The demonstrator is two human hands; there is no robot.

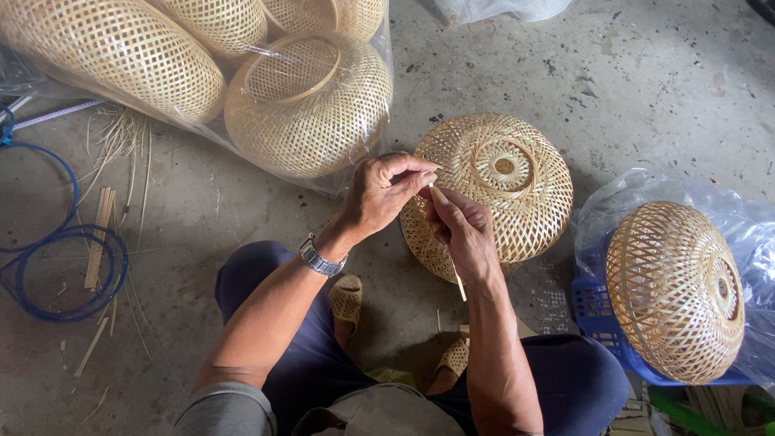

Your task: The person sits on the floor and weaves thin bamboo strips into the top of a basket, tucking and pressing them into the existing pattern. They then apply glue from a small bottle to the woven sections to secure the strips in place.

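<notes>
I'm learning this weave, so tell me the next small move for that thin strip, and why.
Probably slide the bamboo strip further into the edge of the woven shade. The right hand holds it pointed at the rim, and the left hand pinches right at its tip, where it meets the weave.

I see no labels, signs or screens, only plastic wrapping. At upper left a large clear plastic bag (367, 97) lies on the concrete, packed with several round woven bamboo shades (311, 105). At right a second crinkled clear plastic bag (726, 214) wraps around a blue plastic crate (597, 319). Another bit of clear plastic (500, 8) shows at the top edge.
</notes>
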